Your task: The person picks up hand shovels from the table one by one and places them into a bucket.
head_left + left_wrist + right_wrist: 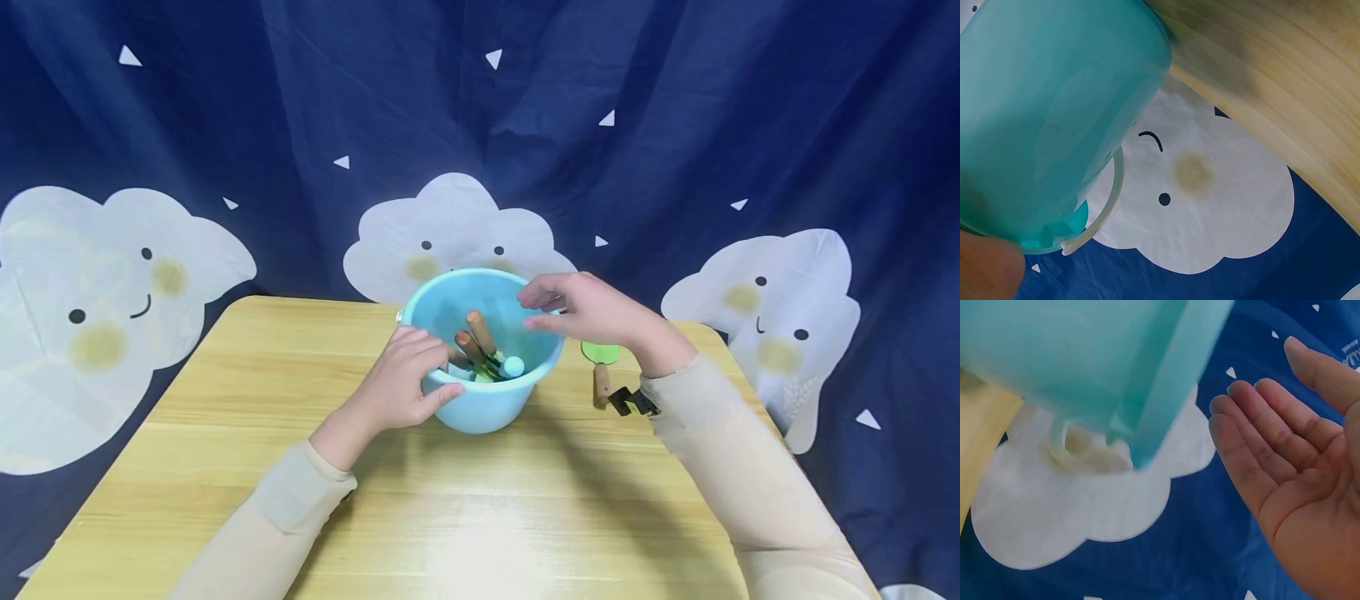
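Observation:
A light blue bucket point(480, 412) stands on the table, and its wall point(1054, 106) fills much of the left wrist view. My left hand point(397, 383) grips the near-left rim, thumb on the outside and fingers over the edge. Inside the bucket lean several hand tools with wooden handles point(481, 332), beside a pale blue round knob point(512, 367); their lower ends are hidden. My right hand point(588, 308) hovers at the bucket's right rim with its fingers extended. In the right wrist view that palm point(1310, 487) is bare and apart from the bucket.
Right of the bucket, a small tool with a green head point(600, 353) and wooden handle lies on the wooden table point(225, 467), partly behind my right wrist. A white bail handle point(1117, 187) hangs from the bucket. Behind the table is a dark blue curtain point(420, 100) with white clouds.

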Demonstrator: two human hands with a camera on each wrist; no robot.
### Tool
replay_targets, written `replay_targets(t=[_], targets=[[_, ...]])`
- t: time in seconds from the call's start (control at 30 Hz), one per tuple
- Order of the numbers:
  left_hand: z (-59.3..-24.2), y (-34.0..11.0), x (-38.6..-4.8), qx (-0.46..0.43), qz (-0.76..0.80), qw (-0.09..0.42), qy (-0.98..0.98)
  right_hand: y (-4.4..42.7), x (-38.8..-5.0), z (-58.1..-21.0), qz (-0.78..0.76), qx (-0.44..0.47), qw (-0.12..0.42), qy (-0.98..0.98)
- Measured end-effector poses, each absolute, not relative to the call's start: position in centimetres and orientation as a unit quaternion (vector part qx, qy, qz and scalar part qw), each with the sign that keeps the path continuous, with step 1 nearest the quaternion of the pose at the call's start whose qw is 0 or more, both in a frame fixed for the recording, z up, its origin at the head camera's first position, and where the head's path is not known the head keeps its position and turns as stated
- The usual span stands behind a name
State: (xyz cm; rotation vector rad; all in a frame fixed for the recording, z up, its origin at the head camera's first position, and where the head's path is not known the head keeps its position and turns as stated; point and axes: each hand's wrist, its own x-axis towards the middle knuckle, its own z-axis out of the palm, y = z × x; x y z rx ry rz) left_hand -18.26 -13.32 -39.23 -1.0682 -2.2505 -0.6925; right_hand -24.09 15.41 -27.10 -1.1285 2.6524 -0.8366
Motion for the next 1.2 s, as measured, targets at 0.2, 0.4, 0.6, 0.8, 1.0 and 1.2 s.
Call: replay_targets(t=[0.2,0.4,0.6,0.8,1.0,1.2], targets=[[-39.3,-13.3,-18.3,-0.398,-0.261,0.272,-0.837,17.2,-23.7,-26.3,-0.289,-0.362,0.058,0.884],[-39.2,-13.3,-18.2,-0.397,-0.262,0.267,-0.838,19.1,-23.8,-26.4,-0.289,-0.342,0.041,0.893],[-39.2,-13.3,-18.2,-0.396,-0.264,0.266,-0.838,20.5,-23.8,-26.8,-0.282,-0.331,0.027,0.9],[-39.1,-13.3,-18.2,-0.398,-0.26,0.267,-0.838,21.9,-24.0,-27.4,-0.272,-0.319,0.024,0.908],[-39.2,-13.3,-18.2,-0.399,-0.26,0.269,-0.837,23.5,-24.4,-28.1,-0.248,-0.297,0.025,0.922],[-39.3,-13.4,-18.3,-0.399,-0.259,0.272,-0.836,24.4,-24.9,-29.3,-0.231,-0.281,0.035,0.931]])
